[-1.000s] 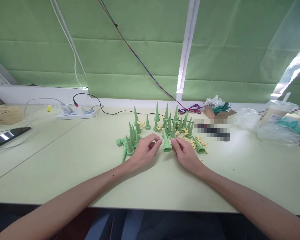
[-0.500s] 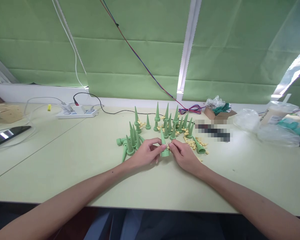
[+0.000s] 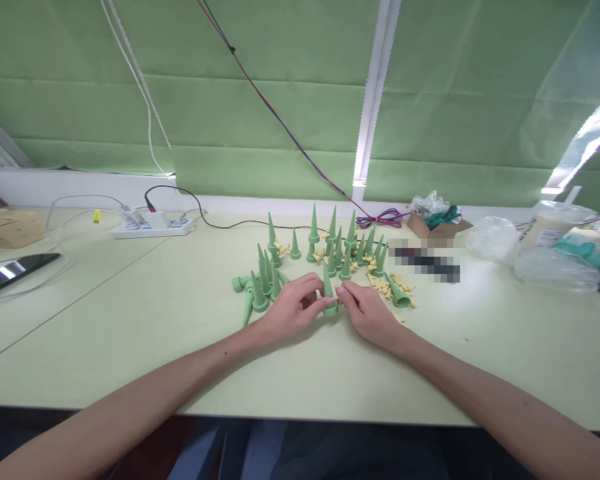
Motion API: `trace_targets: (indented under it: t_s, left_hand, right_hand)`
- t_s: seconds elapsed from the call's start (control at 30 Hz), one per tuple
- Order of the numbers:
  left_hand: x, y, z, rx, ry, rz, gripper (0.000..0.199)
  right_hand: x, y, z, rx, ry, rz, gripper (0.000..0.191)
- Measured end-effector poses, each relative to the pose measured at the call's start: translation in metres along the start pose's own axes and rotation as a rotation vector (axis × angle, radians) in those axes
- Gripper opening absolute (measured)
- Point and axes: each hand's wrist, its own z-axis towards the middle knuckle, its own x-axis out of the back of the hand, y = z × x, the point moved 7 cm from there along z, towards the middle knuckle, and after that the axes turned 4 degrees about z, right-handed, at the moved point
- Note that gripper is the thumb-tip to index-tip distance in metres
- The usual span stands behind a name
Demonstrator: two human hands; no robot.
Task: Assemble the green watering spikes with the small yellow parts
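My left hand (image 3: 296, 307) grips a green plastic cone-shaped spike (image 3: 328, 288) near its base, thumb in front. The spike stands point up over the table. My right hand (image 3: 365, 310) is closed in a pinch at the spike's right side. Between those fingertips a small yellow plastic piece (image 3: 337, 300) shows, mostly hidden, close against the spike. Left of my hands several more green spikes (image 3: 259, 297) stand or lie in a group. Behind my hands others (image 3: 314, 227) stand upright among scattered yellow pieces (image 3: 380, 287).
One green spike (image 3: 398, 293) lies on its side to the right, wide end towards me. A power strip (image 3: 153, 229) and a phone (image 3: 17, 272) are on the left. A cardboard box (image 3: 437, 230), plastic bags (image 3: 495, 239) and a drink cup (image 3: 550, 227) stand back right.
The spike in my left hand has tipped more upright, and its base has turned down out of view. My left thumb sits slightly lower; my right hand stays at the spike's side.
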Motion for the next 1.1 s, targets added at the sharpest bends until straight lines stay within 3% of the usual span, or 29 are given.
trace_targets:
  t_s: [0.27,0.43,0.57,0.7,0.9,1.0,1.1]
  left_hand:
    - [0.001,0.011,-0.003,-0.192,0.035,0.166,0.027]
    - [-0.004,0.01,-0.009,-0.319,0.018,0.33,0.022]
    - [-0.005,0.008,-0.01,-0.335,0.022,0.384,0.024]
    - [-0.002,0.005,-0.005,-0.247,0.06,0.35,0.022]
    - [0.004,-0.006,0.0,0.025,0.091,0.174,0.023]
    - [0.004,-0.011,0.001,0.159,0.071,0.05,0.022]
    - [0.001,-0.015,0.002,0.277,0.01,-0.107,0.035]
  right_hand:
    - [-0.002,0.002,0.0,-0.038,-0.026,-0.016,0.039]
    - [-0.003,0.004,0.0,-0.096,-0.035,0.097,0.044]
    - [-0.006,0.01,0.0,-0.145,-0.033,0.197,0.045]
    - [-0.004,0.013,0.0,-0.158,0.018,0.237,0.045]
    - [0.008,0.01,0.002,-0.127,0.118,0.152,0.043]
    - [0.013,0.008,0.002,-0.116,0.157,0.124,0.041]
    - [0.013,0.006,0.002,-0.118,0.156,0.098,0.041]
